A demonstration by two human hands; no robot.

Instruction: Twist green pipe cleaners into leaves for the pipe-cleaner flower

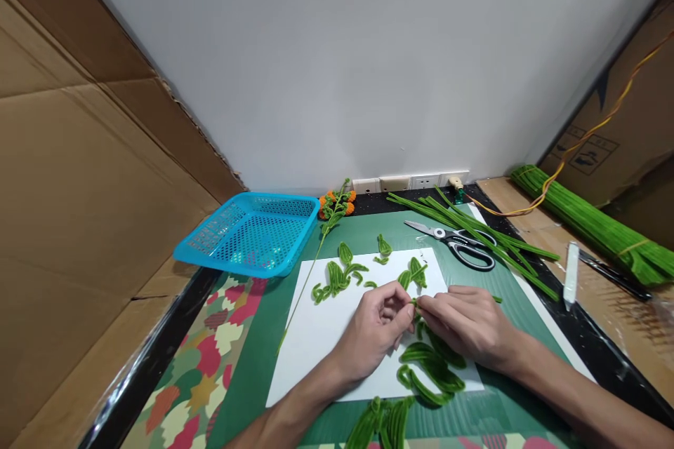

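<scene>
My left hand and my right hand meet over the white paper, fingertips pinched together on a small piece of green pipe cleaner. Most of that piece is hidden by the fingers; its end pokes out beyond my right hand. Just below lie several curved leaves of green pipe cleaner, partly under my right hand. Further left on the sheet sits a loose group of smaller leaf shapes and curls. More striped leaves rest at the near edge of the mat.
A blue plastic basket stands at the left. Beside it lies a stem with orange flowers. Scissors and loose green pipe cleaners are at the right, near a white-handled tool and a thick green bundle. Cardboard walls the left side.
</scene>
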